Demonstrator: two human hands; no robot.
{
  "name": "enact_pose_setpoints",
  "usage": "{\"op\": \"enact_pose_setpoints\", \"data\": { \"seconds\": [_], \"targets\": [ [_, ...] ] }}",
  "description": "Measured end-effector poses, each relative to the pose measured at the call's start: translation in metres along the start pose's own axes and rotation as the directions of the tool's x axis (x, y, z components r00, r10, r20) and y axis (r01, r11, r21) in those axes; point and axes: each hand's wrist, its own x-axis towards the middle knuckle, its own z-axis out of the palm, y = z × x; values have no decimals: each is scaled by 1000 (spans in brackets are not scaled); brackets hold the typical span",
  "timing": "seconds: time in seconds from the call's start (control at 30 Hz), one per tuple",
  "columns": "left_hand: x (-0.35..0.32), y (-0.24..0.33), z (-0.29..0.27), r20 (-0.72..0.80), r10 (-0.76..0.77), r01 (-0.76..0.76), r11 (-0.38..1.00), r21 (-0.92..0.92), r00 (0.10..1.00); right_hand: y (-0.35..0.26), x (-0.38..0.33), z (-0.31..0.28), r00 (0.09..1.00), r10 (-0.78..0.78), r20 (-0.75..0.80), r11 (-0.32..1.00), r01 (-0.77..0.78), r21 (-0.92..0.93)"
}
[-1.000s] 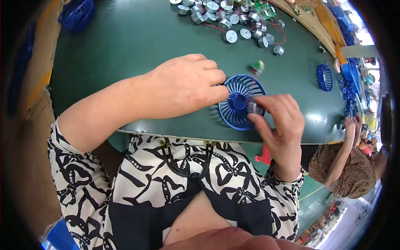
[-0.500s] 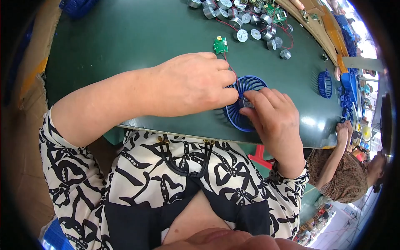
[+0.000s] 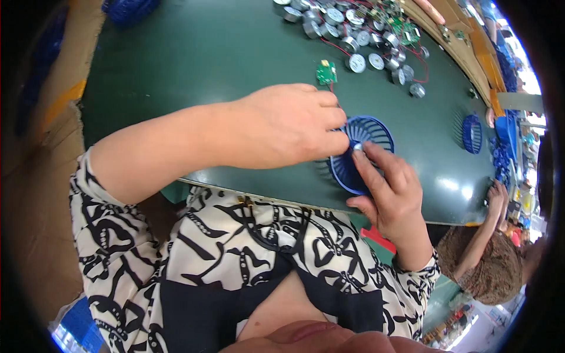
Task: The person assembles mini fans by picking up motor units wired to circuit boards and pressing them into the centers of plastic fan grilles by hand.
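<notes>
A blue round slatted cage, like a fan guard (image 3: pixel 376 128), lies open side up near the table's front edge. My right hand (image 3: pixel 395 185) reaches into it from the right, its fingertips on a small silver motor (image 3: pixel 358 147) at the cage's middle, with the thumb lower, by the rim. My left hand (image 3: pixel 288 126) is closed at the cage's left side; its fingertips and whatever they hold are hidden behind the knuckles. A small green circuit board (image 3: pixel 326 72) lies just beyond the left hand, and a red wire runs from it toward those fingers.
A heap of silver motors (image 3: pixel 356 63) with red wires and green boards (image 3: pixel 403 30) covers the far part of the green table (image 3: pixel 194 65). Another blue cage (image 3: pixel 472 134) stands at the right. A co-worker's hands (image 3: pixel 497 200) are beyond it. Cardboard (image 3: pixel 50 176) borders the left side.
My right thumb has come away from the motor, and the motor now sits at the cage's middle under the fingertips. My left hand stays at the cage's left side. The whole view has shifted slightly.
</notes>
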Motion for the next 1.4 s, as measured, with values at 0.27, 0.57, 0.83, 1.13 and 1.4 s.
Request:
{"op": "enact_pose_setpoints", "data": {
  "seconds": [0.27, 0.57, 0.83, 1.13, 1.4],
  "targets": [
    [3, -8, -10, 64, -7, 17, 987, -159, 998, 2, -9, 15, 997, -63, -51, 994, 58, -93],
    [-48, -109, -106, -679, -536, 865, 319, 387, 501, 39, -39, -1, 930, 303, -207, 900, -351, -259],
    [-153, -182, -120, -662, -709, 924, -40, 381, 243, 87, -66, -24, 787, 428, -443, 636, -611, -471],
    [-48, -94, -94, -817, -382, 609, 792, -48, 432, 78, -9, -34, 851, 402, -338, 886, -455, -90],
    [8, 4, -18, -57, 36, -32, 997, 72, 998, 171, 73, -23, 839, 378, -391, 920, -389, 54]
  ]
}}
